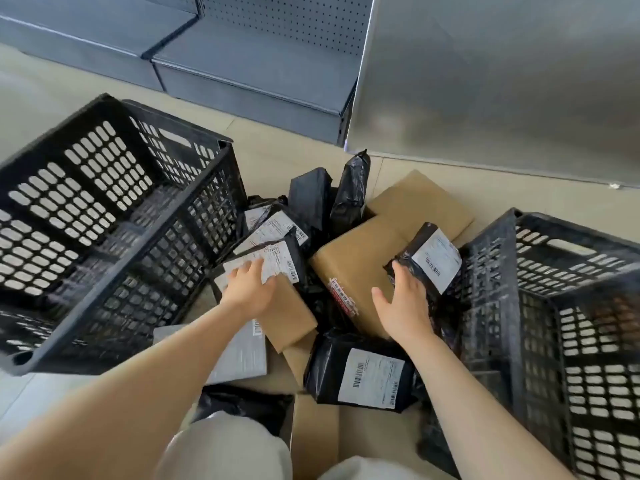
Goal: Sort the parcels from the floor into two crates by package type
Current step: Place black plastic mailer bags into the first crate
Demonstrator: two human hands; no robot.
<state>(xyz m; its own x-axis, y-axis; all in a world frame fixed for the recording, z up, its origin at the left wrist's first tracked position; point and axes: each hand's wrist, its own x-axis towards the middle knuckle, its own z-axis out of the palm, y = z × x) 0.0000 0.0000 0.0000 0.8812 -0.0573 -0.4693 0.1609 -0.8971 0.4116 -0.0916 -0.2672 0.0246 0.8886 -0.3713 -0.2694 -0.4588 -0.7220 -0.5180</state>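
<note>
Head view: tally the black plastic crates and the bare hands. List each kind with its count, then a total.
Black perforated plastic crates: 2, the left crate and the right crate
Bare hands: 2, the left hand and the right hand
Total: 4

Soft, even daylight fills the scene, bright without hard shadows; it seems to come from above, though no source shows. The steel panel at 1 o'clock carries a pale, diffuse sheen. Black mailer bags near centre give small glossy highlights. Wide-angle bending curves the left crate at 9 o'clock and the right crate at 4 o'clock. The right crate's rim looks smeared, perhaps motion blur. Centre labels stay fairly sharp.
</note>
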